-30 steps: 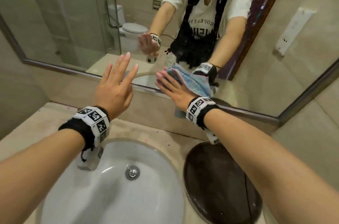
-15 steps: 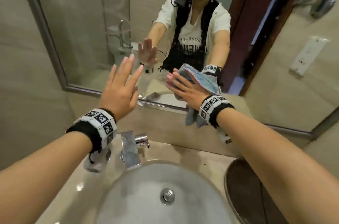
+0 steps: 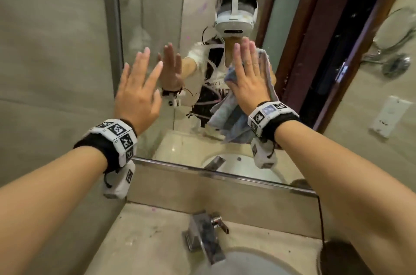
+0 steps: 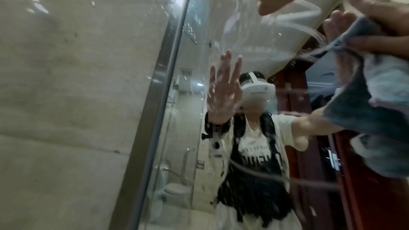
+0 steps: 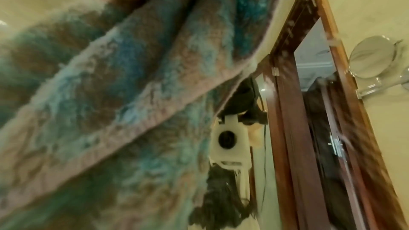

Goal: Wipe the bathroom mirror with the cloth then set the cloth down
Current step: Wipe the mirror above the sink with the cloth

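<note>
**A:** so your cloth [image 3: 236, 117] is flat on the mirror [image 3: 153, 26], pinned there by your right hand [image 3: 247, 81]. Fingers are straight and together, palm pushing, nothing curled round the fabric. The bottom half just hangs loose under your wrist.

**B:** yeah, that's my worry. You're holding it by pressure alone, so if you ease off mid-stroke I'd guess it slides out and drops toward the tap [image 3: 206, 236] or the sink [image 3: 247, 263]. A wet cloth only smears.

**A:** what about your left hand [image 3: 137, 94]? Fingers spread wide, holding nothing, right up near the glass. Can't tell if it's actually touching.

**B:** if it lands you get prints on a part you're meant to be cleaning. There are still white streaks across the glass, so you're nowhere near done.

**A:** also the dangling end could drag back over cleaned bits.

**B:** probably. Bunch it up more, keep the free hand off, and watch the metal frame [image 3: 225, 173] at the bottom so the hem doesn't snag.
</note>
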Demonstrator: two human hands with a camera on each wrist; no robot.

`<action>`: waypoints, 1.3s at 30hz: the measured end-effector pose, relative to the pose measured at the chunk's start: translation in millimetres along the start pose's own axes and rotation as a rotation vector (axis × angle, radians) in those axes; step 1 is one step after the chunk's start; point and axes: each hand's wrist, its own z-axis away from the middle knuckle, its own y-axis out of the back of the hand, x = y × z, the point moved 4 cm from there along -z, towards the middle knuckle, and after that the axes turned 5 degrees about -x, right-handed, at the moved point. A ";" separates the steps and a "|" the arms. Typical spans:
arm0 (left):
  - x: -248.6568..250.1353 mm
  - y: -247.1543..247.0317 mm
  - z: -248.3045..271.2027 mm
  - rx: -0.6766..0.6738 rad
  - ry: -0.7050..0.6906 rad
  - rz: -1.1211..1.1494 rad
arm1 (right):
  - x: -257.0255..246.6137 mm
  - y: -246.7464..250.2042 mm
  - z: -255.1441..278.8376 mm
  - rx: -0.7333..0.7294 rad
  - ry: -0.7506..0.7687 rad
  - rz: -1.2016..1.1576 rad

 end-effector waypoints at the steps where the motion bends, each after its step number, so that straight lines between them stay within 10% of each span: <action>1: -5.1 6.5 -8.2 0.014 0.007 -0.008 | 1.9 7.0 -10.8 0.031 0.007 -0.037; 7: -15.3 55.3 -43.8 0.134 -0.017 -0.069 | 5.4 56.7 -66.1 0.269 0.013 -0.327; 11: -23.7 91.3 -62.8 0.188 -0.059 -0.128 | 17.6 94.0 -87.8 0.389 -0.342 -0.656; 17: -45.3 131.0 -92.9 0.211 -0.036 -0.201 | 9.8 120.7 -109.9 0.122 -0.618 -0.398; 23: -65.8 150.5 -121.9 0.172 0.071 -0.232 | 27.2 132.2 -123.0 0.099 -0.930 -0.778; 29: -80.3 153.3 -134.2 0.203 0.150 -0.185 | 20.2 156.6 -149.3 0.299 -0.805 -0.650; 39: -78.3 147.8 -136.8 0.295 0.220 -0.126 | 12.9 143.3 -174.9 -0.074 -0.217 0.421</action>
